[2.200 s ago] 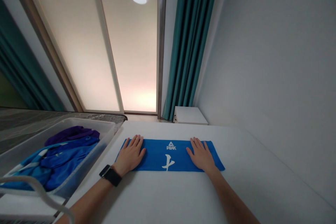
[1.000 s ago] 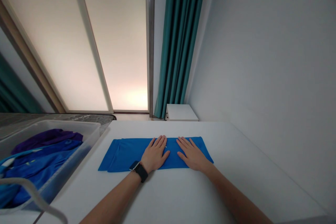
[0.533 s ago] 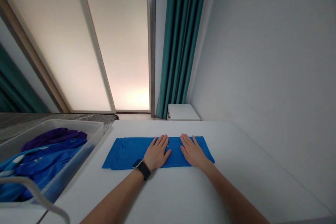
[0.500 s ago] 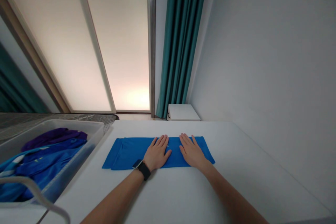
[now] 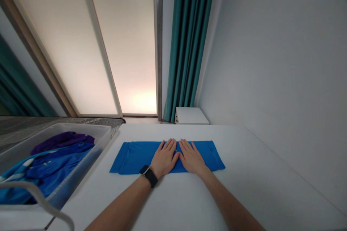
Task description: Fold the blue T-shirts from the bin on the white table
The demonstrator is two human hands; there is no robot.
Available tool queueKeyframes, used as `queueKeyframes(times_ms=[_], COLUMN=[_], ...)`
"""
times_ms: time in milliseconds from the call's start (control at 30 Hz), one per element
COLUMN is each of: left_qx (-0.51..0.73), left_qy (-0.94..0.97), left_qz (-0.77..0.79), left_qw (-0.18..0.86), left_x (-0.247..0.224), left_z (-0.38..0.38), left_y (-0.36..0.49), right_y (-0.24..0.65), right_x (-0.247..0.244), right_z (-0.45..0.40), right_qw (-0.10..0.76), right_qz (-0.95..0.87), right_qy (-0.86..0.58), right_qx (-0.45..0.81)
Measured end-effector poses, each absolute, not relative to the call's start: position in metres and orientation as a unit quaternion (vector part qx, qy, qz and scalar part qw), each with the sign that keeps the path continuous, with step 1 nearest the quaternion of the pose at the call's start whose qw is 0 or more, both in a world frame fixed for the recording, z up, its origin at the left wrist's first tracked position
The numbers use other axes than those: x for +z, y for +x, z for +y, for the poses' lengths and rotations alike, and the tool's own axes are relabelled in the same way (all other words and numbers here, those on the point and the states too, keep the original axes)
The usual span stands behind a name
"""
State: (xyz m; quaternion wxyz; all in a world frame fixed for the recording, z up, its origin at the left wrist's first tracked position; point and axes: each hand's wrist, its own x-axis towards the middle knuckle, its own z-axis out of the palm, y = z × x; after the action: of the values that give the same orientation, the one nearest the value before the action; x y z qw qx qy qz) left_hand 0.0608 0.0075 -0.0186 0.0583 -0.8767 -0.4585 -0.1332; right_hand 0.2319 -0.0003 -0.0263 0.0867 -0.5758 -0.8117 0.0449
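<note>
The blue cloth (image 5: 141,157) lies flat on the white tabletop (image 5: 173,202), folded into a long strip running side to side, its left end showing stepped, layered edges and its right end slanting. Both palms press down on its middle: the left hand (image 5: 164,158), open with a dark watch (image 5: 148,175) at the wrist, and the right hand (image 5: 192,157), also open, thumbs close together. Off to the left, a translucent bin (image 5: 104,135) holds rumpled blue and purple clothes (image 5: 62,157).
</note>
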Motion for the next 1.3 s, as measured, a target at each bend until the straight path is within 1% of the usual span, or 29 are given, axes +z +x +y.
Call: queueKeyframes(times_ms=[233,533,633,933,1133,1300], left_qx=[-0.125,-0.085,-0.082,-0.072,-0.070,-0.060], left_qy=[-0.865,-0.817,-0.805,-0.808,-0.813,-0.803], left_qz=[-0.483,-0.565,-0.582,-0.581,-0.572,-0.588], left_qw=[0.063,0.077,0.078,0.067,0.079,0.077], left_x=[-0.016,-0.012,-0.012,-0.009,-0.012,-0.002], left_z=[0.001,-0.006,-0.010,-0.007,-0.002,0.001], left_y=[0.035,-0.058,-0.077,-0.081,-0.085,-0.076], right_y=[0.230,0.229,0.229,0.229,0.228,0.228], right_x=[-0.024,-0.022,-0.020,-0.019,-0.020,-0.016], right_z=[-0.002,-0.002,-0.003,-0.002,-0.002,-0.009], right_qw=[0.084,0.064,0.057,0.053,0.065,0.094], right_qz=[-0.809,-0.803,-0.802,-0.801,-0.797,-0.776], right_qy=[-0.580,-0.590,-0.592,-0.593,-0.596,-0.623], right_qx=[0.044,0.059,0.060,0.068,0.075,0.035])
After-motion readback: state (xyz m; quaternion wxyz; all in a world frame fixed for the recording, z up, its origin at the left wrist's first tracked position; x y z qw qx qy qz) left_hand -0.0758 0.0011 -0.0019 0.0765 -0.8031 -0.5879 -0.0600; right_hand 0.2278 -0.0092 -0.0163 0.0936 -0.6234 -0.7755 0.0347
